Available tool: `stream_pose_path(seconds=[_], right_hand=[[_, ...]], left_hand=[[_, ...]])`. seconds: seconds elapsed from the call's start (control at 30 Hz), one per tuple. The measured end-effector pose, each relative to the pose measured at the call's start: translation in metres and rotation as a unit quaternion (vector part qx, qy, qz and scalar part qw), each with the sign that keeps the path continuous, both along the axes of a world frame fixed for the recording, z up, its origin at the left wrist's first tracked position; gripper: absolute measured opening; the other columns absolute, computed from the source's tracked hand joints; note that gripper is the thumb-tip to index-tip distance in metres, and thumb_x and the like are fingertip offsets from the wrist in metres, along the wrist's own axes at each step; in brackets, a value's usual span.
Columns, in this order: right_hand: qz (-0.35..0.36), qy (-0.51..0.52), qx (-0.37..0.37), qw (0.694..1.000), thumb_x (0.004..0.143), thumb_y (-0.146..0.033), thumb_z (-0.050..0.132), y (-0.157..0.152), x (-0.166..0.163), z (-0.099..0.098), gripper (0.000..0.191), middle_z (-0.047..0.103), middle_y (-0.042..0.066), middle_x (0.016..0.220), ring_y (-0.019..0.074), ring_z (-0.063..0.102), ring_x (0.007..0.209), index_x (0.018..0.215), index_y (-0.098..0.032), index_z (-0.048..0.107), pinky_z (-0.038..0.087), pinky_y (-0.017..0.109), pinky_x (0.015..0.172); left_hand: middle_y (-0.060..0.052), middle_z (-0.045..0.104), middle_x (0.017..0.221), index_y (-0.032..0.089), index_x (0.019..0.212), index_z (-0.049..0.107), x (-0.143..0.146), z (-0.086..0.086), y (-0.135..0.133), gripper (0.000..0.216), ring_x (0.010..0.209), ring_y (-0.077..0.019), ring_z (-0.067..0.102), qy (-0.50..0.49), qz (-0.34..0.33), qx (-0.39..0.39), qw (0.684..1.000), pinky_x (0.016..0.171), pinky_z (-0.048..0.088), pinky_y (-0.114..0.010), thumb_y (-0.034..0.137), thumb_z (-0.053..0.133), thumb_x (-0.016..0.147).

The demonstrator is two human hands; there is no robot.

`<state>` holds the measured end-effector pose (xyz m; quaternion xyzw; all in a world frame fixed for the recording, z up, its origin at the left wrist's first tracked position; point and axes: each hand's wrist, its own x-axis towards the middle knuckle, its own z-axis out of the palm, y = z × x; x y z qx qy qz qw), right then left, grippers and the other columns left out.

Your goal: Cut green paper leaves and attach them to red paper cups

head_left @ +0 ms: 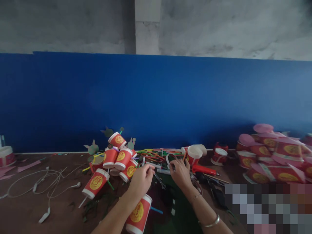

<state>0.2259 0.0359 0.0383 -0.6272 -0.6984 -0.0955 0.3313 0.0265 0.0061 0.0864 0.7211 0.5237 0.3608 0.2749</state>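
My left hand (142,178) is closed in a pinch over the middle of the table; whatever is between its fingertips is too small to make out. To its right, my right hand (180,174) has its fingers curled at a thin whitish ring (168,158), which looks like a roll of tape. A red paper cup (138,213) with a yellow emblem lies tilted below my left wrist, a blue straw (156,210) beside it. Small white squares (173,212) dot the dark green surface between my forearms. Near my left fingers is a metal tool (160,181), perhaps scissors.
Several red cups with straws (123,158) are piled at left, near tangled white earphones (48,211). Loose coloured straws (156,154) lie along the blue partition (156,97). At right are a red-handled tool (204,169), white-rimmed cups (194,154) and pink-lidded cups (270,148).
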Motion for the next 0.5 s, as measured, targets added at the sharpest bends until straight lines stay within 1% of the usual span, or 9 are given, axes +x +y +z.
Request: stream_pose_path(seconds=[0.07, 0.1, 0.17, 0.23, 0.3, 0.33, 0.4, 0.5], right_hand=[[0.052, 0.048, 0.003, 0.998, 0.082, -0.018, 0.042, -0.001, -0.004, 0.005, 0.016, 0.067, 0.005, 0.082, 0.0199, 0.058, 0.084, 0.082, -0.019, 0.058, 0.024, 0.043, 0.098], [0.084, 0.072, -0.001, 0.994, 0.083, -0.019, 0.041, -0.002, -0.007, 0.009, 0.016, 0.066, 0.005, 0.081, 0.0193, 0.058, 0.082, 0.084, -0.018, 0.057, 0.03, 0.039, 0.093], [0.144, 0.12, -0.024, 0.982, 0.085, -0.023, 0.039, -0.007, -0.014, 0.017, 0.016, 0.064, 0.004, 0.076, 0.0176, 0.057, 0.074, 0.085, -0.019, 0.054, 0.04, 0.031, 0.078], [0.185, 0.163, -0.057, 0.967, 0.087, -0.026, 0.036, -0.014, -0.023, 0.025, 0.016, 0.059, 0.0, 0.069, 0.0147, 0.053, 0.063, 0.085, -0.019, 0.051, 0.04, 0.025, 0.062], [0.209, 0.191, -0.071, 0.956, 0.087, -0.027, 0.036, -0.021, -0.031, 0.032, 0.016, 0.054, -0.002, 0.065, 0.0124, 0.048, 0.057, 0.083, -0.019, 0.049, 0.037, 0.022, 0.055], [0.218, 0.199, -0.074, 0.952, 0.087, -0.027, 0.036, -0.024, -0.034, 0.035, 0.015, 0.051, -0.003, 0.063, 0.0117, 0.046, 0.056, 0.082, -0.02, 0.048, 0.036, 0.022, 0.054], [0.233, 0.207, -0.077, 0.947, 0.087, -0.027, 0.037, -0.029, -0.04, 0.04, 0.014, 0.049, -0.004, 0.062, 0.0111, 0.044, 0.055, 0.081, -0.02, 0.047, 0.035, 0.021, 0.053], [0.244, 0.202, -0.076, 0.946, 0.088, -0.025, 0.038, -0.033, -0.044, 0.044, 0.012, 0.049, -0.003, 0.064, 0.0114, 0.044, 0.058, 0.08, -0.02, 0.046, 0.035, 0.022, 0.056]], left_hand=[[-0.002, 0.07, 0.081, 0.019, 0.092, 0.058, 0.0, 0.0, 0.0, 0.025, 0.054, -0.0108, 0.061, -0.016, 0.0, -0.001, 1.0, 0.056, 0.045, -0.021, 0.021, 0.034, 0.084], [-0.001, 0.069, 0.08, 0.019, 0.092, 0.057, 0.0, 0.0, 0.0, 0.025, 0.054, -0.0106, 0.06, -0.02, 0.001, 0.004, 1.0, 0.056, 0.044, -0.021, 0.021, 0.033, 0.085], [0.0, 0.066, 0.073, 0.02, 0.09, 0.055, -0.001, 0.002, -0.001, 0.024, 0.055, -0.011, 0.06, -0.015, 0.009, 0.023, 1.0, 0.057, 0.043, -0.021, 0.019, 0.031, 0.085], [0.001, 0.064, 0.069, 0.02, 0.085, 0.054, -0.001, 0.006, -0.002, 0.025, 0.061, -0.0123, 0.06, -0.001, 0.024, 0.041, 0.999, 0.059, 0.042, -0.021, 0.017, 0.03, 0.085], [0.0, 0.065, 0.073, 0.02, 0.083, 0.054, -0.002, 0.01, -0.004, 0.024, 0.069, -0.014, 0.062, 0.01, 0.035, 0.051, 0.998, 0.063, 0.043, -0.023, 0.016, 0.031, 0.084], [-0.001, 0.066, 0.078, 0.02, 0.084, 0.055, -0.002, 0.012, -0.005, 0.023, 0.073, -0.0147, 0.063, 0.011, 0.038, 0.056, 0.998, 0.066, 0.044, -0.024, 0.016, 0.032, 0.084], [-0.003, 0.068, 0.088, 0.02, 0.095, 0.056, -0.002, 0.014, -0.006, 0.022, 0.081, -0.0162, 0.064, 0.012, 0.035, 0.071, 0.997, 0.072, 0.046, -0.026, 0.018, 0.037, 0.084], [-0.005, 0.068, 0.103, 0.021, 0.113, 0.055, -0.001, 0.012, -0.006, 0.032, 0.093, -0.0182, 0.063, 0.012, 0.022, 0.097, 0.995, 0.082, 0.047, -0.029, 0.02, 0.043, 0.083]])
